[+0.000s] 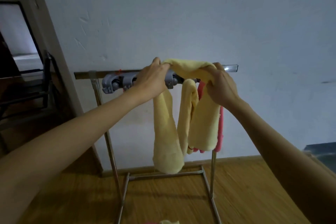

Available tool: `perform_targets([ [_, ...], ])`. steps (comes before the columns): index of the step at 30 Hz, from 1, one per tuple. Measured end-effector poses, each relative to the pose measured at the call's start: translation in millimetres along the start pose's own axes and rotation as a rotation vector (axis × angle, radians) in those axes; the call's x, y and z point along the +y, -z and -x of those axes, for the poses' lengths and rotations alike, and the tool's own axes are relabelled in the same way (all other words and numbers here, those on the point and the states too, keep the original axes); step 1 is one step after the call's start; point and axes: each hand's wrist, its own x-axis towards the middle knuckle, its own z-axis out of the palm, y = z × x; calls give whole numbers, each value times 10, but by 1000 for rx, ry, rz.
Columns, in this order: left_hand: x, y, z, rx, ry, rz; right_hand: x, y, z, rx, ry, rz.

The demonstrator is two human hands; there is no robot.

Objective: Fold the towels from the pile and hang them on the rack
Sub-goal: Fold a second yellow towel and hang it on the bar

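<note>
fluffy yellow towel [189,68] over metal rack [85,74]

The rack [212,172] stood on the floor [163,196] just before the wall [181,14]. A towel [189,68] lay over its top bar [109,74], the left hand [153,78] at its left end and the right hand [221,84] at its right. Another towel [220,132] hung behind it. More towels [168,222] lay on the floor nearest the camera.
</note>
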Motion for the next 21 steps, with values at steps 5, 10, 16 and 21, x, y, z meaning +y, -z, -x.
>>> perform_targets([
  [5, 51, -112, -193, -53, -13, 65, 54, -134, -81, -22, -84, -80],
  [10, 106, -271, -365, -56, -50, 103, 56, -261, -82, 56, -105, 22],
  [16, 158, -311, -545, -22, -32, 61, 21, -313, -113, -4, -51, -104],
  [21, 248, -399, -524, -61, -40, 55, 33, -521, -84, 26, -93, -55],
])
